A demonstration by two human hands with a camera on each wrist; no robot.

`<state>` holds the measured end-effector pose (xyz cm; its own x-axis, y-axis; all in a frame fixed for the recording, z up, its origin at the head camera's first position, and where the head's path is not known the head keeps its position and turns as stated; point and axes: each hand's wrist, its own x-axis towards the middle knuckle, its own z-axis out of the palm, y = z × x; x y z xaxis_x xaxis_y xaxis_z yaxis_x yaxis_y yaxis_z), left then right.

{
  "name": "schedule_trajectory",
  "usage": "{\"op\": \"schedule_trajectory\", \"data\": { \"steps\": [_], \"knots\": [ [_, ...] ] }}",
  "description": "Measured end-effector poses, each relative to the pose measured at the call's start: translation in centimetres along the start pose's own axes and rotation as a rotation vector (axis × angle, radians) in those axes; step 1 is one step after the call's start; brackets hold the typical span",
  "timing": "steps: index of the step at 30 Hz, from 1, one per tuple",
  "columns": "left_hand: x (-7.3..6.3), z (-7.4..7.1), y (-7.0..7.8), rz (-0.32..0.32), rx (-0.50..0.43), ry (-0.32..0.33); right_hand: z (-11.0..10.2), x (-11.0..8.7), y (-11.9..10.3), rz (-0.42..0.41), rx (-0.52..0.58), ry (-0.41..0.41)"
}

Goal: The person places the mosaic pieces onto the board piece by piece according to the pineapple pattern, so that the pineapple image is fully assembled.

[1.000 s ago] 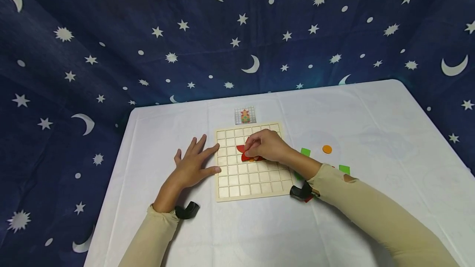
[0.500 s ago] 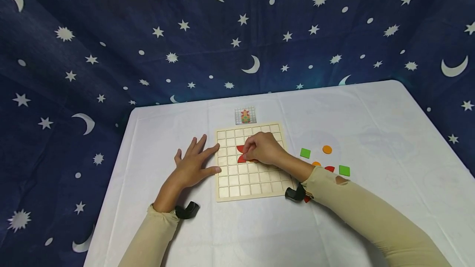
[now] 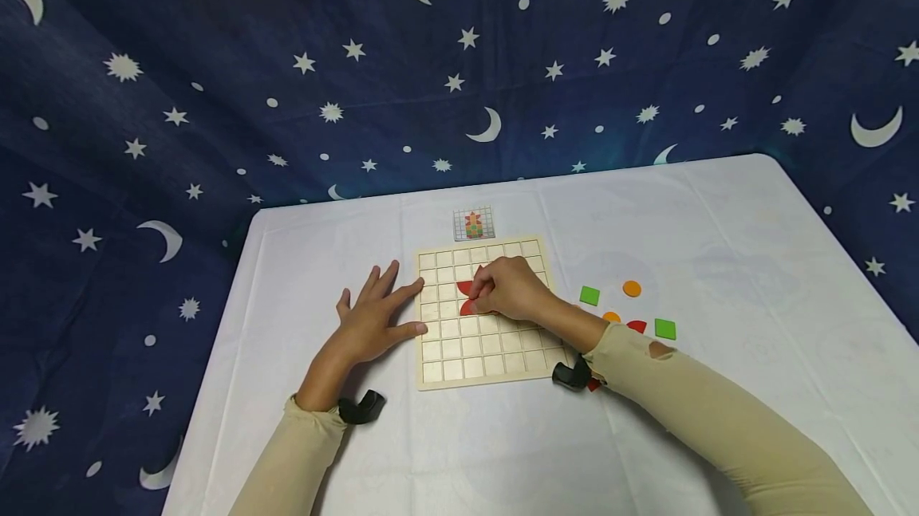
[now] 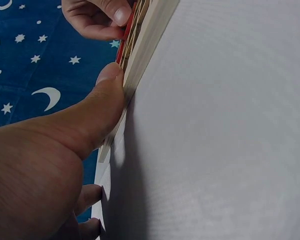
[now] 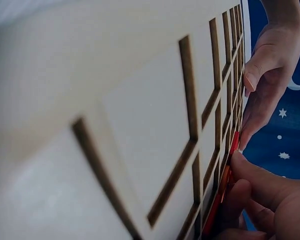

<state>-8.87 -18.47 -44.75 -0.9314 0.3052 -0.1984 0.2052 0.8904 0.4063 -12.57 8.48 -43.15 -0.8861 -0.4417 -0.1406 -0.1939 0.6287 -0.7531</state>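
Observation:
A pale wooden board point(image 3: 452, 352) marked in square cells lies on the white table. My left hand point(image 3: 369, 328) is spread flat beside it, with thumb and index fingertips touching the left edge. Over the board's middle, my right hand point(image 3: 513, 289) has curled fingers and pinches a red quarter-circle tile point(image 3: 467, 308) lying in a cell. Just above sits another red tile point(image 3: 463, 288); the right hand covers other pieces. In the right wrist view, the thumb meets the end of a red tile point(image 5: 235, 142), with an orange piece point(image 5: 224, 177) close to the fingers.
A small pattern card point(image 3: 474, 223) lies behind the board. To the right are green squares point(image 3: 589, 296), orange discs point(image 3: 632, 289) and a red tile point(image 3: 636, 326). Another red piece point(image 3: 593, 384) shows partly under the right wrist. A starry blue cloth point(image 3: 345, 141) hangs behind the table.
My right hand has shifted slightly left, and the red tile in its fingers has moved from tilted over the orange piece into a cell further left. The left hand stays still.

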Motion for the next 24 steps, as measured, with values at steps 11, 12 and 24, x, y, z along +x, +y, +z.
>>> {"op": "schedule_trajectory", "data": {
  "steps": [11,12,24],
  "knots": [
    [0.0,0.1,0.0,0.002,0.003,0.003,-0.6,-0.3,0.8,0.011,0.046,-0.019],
    [0.1,0.1,0.0,0.001,0.002,0.004,-0.7,-0.4,1.0,0.015,0.057,-0.020],
    [0.0,0.1,0.0,0.004,-0.001,0.010,-4.3,-2.0,3.0,0.067,0.092,-0.024]
  ]
}}
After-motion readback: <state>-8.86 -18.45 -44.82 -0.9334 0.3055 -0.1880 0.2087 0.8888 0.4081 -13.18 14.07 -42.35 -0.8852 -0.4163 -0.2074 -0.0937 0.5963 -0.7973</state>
